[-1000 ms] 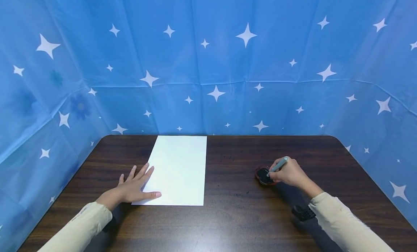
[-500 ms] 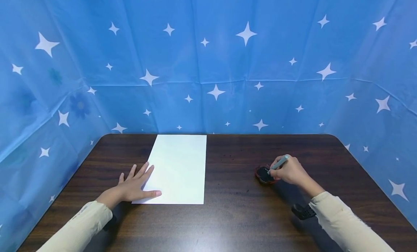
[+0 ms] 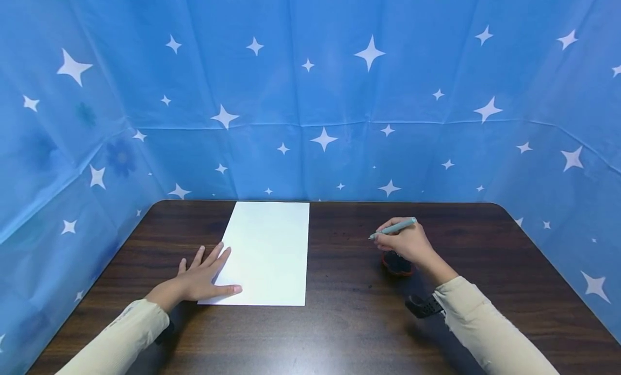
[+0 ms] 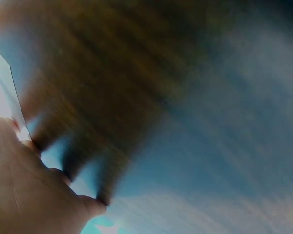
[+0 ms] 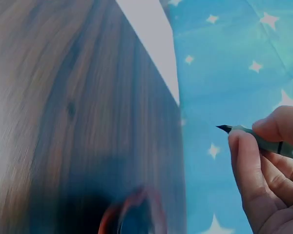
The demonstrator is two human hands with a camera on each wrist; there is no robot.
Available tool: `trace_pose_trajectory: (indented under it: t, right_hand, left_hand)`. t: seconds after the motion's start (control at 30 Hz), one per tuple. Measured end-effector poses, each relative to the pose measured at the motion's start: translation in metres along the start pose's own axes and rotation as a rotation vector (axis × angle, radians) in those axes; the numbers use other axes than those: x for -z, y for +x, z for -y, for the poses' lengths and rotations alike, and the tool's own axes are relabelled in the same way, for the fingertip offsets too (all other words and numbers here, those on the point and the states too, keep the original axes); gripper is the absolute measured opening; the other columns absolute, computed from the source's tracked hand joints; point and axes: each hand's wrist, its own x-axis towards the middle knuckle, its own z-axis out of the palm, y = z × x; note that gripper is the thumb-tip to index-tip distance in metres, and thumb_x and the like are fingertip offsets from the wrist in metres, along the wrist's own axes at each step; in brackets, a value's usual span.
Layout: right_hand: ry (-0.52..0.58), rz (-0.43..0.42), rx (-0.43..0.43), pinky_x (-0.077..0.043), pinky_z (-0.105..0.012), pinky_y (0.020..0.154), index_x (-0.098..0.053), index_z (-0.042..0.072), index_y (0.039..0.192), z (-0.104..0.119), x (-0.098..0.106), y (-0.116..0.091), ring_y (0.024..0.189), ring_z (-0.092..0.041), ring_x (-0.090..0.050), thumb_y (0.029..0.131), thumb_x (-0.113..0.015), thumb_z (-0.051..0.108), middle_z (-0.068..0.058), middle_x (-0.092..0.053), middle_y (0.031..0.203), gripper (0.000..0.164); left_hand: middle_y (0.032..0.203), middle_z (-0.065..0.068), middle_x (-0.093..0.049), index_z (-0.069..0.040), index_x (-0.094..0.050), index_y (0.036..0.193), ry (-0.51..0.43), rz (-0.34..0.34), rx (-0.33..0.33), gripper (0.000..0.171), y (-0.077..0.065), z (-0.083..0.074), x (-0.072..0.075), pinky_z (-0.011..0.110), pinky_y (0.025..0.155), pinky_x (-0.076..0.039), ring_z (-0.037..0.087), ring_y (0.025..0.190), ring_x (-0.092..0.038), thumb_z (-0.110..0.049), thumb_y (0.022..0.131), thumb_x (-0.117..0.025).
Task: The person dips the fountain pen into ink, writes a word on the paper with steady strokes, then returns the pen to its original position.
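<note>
A white sheet of paper (image 3: 269,245) lies on the left half of the dark wooden table. My left hand (image 3: 196,282) rests with spread fingers on its left edge and lower left corner. Over the right half, my right hand (image 3: 409,244) pinches a grey-green brush pen (image 3: 397,226) between thumb and fingers. In the right wrist view the brush pen (image 5: 271,145) shows a dark pointed tip, clear of the tabletop. Just below the hand stands a small red-rimmed dish (image 3: 399,267) holding something black, likely ink. The left wrist view shows the left palm (image 4: 29,195); much there is blurred.
A blue curtain (image 3: 310,95) with white stars hangs behind the table and along both sides. A black wrist strap (image 3: 423,306) shows under the right sleeve. Small dark specks dot the wooden tabletop (image 3: 335,321) between paper and dish.
My right hand has lifted the brush pen out of the dish and moved it up and left; its tip now points left. The left hand and paper stay put.
</note>
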Motion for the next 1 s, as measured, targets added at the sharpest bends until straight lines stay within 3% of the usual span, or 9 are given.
trace_pose_trajectory:
  t: [0.23, 0.5, 0.67, 0.87, 1.0]
  right_hand:
    - [0.048, -0.033, 0.009, -0.058, -0.032, 0.069, -0.071, 0.001, 0.095, 0.022, -0.038, 0.019, 0.077, -0.019, -0.072, 0.086, -0.071, 0.013, -0.01, -0.073, 0.084, 0.015]
    - [0.214, -0.018, 0.001, -0.057, -0.042, 0.075, -0.072, 0.0, 0.091, 0.042, -0.084, 0.042, 0.074, -0.019, -0.072, 0.082, -0.074, 0.008, -0.012, -0.073, 0.08, 0.012]
    - [0.234, -0.022, -0.022, -0.058, -0.038, 0.073, -0.072, 0.0, 0.089, 0.053, -0.113, 0.056, 0.074, -0.019, -0.072, 0.081, -0.074, 0.007, -0.012, -0.072, 0.081, 0.01]
    - [0.216, -0.032, -0.017, -0.058, -0.028, 0.066, -0.071, -0.001, 0.087, 0.058, -0.139, 0.066, 0.073, -0.019, -0.072, 0.081, -0.074, 0.006, -0.013, -0.072, 0.081, 0.009]
    - [0.199, -0.033, -0.016, -0.058, -0.029, 0.067, -0.071, -0.001, 0.087, 0.06, -0.151, 0.07, 0.074, -0.021, -0.072, 0.082, -0.073, 0.006, -0.013, -0.071, 0.081, 0.009]
  left_hand:
    - [0.16, 0.018, 0.003, -0.011, -0.009, 0.155, -0.013, 0.013, 0.004, 0.109, 0.003, 0.002, -0.001, 0.078, 0.097, 0.009, 0.053, 0.14, 0.01, -0.071, 0.079, -0.059]
    - [0.16, 0.016, 0.005, -0.013, -0.008, 0.155, -0.05, 0.009, -0.007, 0.109, 0.003, 0.009, -0.002, 0.077, 0.095, 0.016, 0.052, 0.14, 0.014, -0.072, 0.078, -0.058]
    - [0.161, 0.013, 0.006, -0.015, -0.007, 0.155, -0.027, 0.003, 0.013, 0.112, 0.008, 0.017, -0.008, 0.076, 0.097, 0.015, 0.05, 0.141, 0.015, -0.077, 0.076, -0.055]
    - [0.161, 0.015, 0.006, -0.012, -0.007, 0.155, -0.023, 0.021, 0.02, 0.111, 0.003, 0.008, -0.004, 0.076, 0.098, 0.013, 0.05, 0.141, 0.014, -0.074, 0.078, -0.056]
    - [0.161, 0.015, 0.006, -0.012, -0.006, 0.155, -0.015, 0.024, 0.01, 0.11, 0.003, 0.006, -0.004, 0.076, 0.098, 0.014, 0.05, 0.141, 0.014, -0.074, 0.078, -0.055]
